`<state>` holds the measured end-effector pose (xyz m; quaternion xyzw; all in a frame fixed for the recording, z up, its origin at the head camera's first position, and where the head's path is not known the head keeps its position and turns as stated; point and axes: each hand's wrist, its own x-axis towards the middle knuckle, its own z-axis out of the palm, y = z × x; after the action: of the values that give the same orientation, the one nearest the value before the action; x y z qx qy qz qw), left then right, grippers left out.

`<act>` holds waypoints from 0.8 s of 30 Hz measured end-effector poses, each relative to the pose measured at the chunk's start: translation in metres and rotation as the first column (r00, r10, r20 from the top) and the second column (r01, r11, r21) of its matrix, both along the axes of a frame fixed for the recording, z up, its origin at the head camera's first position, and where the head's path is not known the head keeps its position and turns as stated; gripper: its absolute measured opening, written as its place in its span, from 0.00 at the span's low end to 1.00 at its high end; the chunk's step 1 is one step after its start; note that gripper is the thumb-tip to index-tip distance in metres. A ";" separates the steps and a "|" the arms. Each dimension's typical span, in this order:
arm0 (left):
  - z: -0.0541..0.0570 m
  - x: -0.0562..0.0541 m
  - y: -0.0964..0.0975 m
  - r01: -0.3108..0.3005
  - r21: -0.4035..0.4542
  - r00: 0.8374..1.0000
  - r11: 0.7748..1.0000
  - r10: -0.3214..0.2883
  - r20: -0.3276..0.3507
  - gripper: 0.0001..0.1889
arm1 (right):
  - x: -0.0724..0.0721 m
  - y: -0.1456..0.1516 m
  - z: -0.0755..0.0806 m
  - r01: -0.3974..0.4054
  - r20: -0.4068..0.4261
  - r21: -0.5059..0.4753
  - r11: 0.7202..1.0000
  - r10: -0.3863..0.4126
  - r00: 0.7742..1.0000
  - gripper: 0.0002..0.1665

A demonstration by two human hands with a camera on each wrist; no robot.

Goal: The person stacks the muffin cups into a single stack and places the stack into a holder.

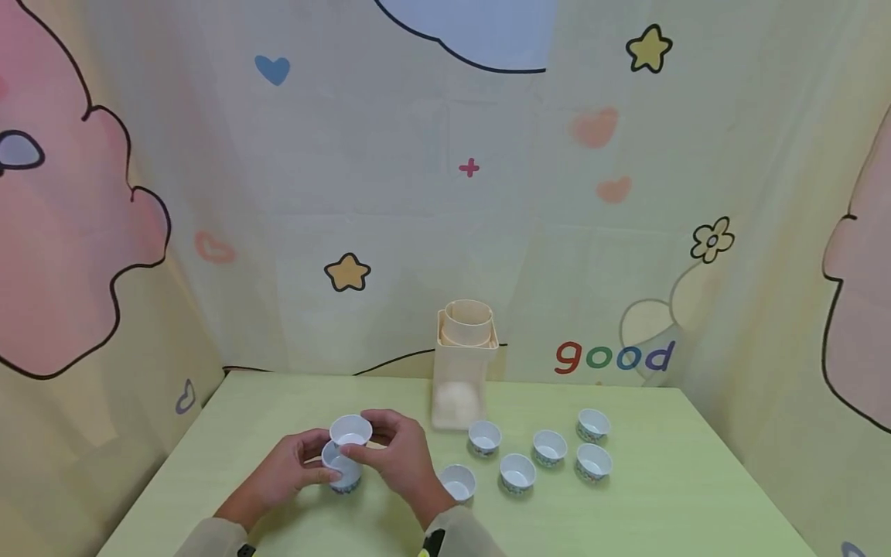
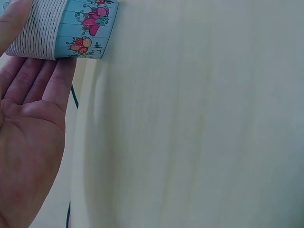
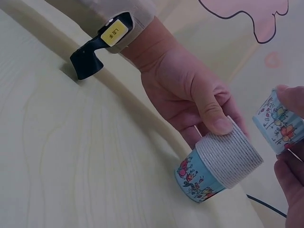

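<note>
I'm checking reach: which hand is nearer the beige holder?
Right. The right hand is in front and left of the beige holder; the left hand is farther left.

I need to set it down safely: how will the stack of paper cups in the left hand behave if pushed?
The stack of paper cups may tip if pushed high, since it narrows toward its base. It should mostly hold together, as the cups nest closely. Thin, tightly packed rims suggest it is light and might dent if squeezed.
</note>
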<state>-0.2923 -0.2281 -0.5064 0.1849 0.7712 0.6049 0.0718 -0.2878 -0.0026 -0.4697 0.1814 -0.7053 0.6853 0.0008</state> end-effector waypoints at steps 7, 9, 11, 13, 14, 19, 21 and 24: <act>-0.003 -0.001 -0.002 0.014 0.011 1.000 1.000 -0.014 -0.020 0.35 | -0.002 -0.004 -0.002 0.012 -0.004 0.049 0.999 -0.012 1.000 0.29; -0.003 -0.001 -0.002 0.015 0.012 1.000 1.000 -0.015 -0.019 0.35 | -0.003 -0.005 -0.003 0.009 -0.005 0.058 0.998 -0.008 1.000 0.29; -0.003 -0.001 -0.003 0.015 0.011 1.000 1.000 -0.014 -0.019 0.35 | -0.003 -0.006 -0.004 0.006 -0.004 0.066 0.998 -0.006 1.000 0.30; -0.002 -0.001 -0.002 0.011 0.007 1.000 1.000 -0.011 -0.016 0.35 | -0.003 -0.006 -0.005 0.008 -0.005 0.075 0.997 -0.007 1.000 0.30; -0.001 -0.001 -0.002 0.008 0.005 1.000 1.000 -0.008 -0.013 0.36 | -0.003 -0.006 -0.006 0.008 -0.004 0.079 0.997 -0.008 1.000 0.30; 0.000 0.000 -0.001 -0.001 -0.003 1.000 1.000 0.001 -0.005 0.36 | -0.002 -0.008 -0.009 0.008 -0.006 0.088 0.996 -0.008 1.000 0.30; 0.000 -0.001 -0.002 -0.003 -0.004 1.000 1.000 0.003 -0.004 0.36 | -0.002 -0.008 -0.009 0.004 -0.005 0.086 0.996 -0.004 1.000 0.30; -0.001 -0.001 -0.002 -0.003 -0.003 1.000 1.000 0.003 -0.005 0.36 | -0.002 -0.009 -0.010 -0.004 -0.001 0.079 0.997 0.004 1.000 0.30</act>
<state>-0.2929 -0.2297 -0.5070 0.1851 0.7725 0.6035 0.0693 -0.2895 -0.0118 -0.4800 0.1832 -0.7316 0.6566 -0.0073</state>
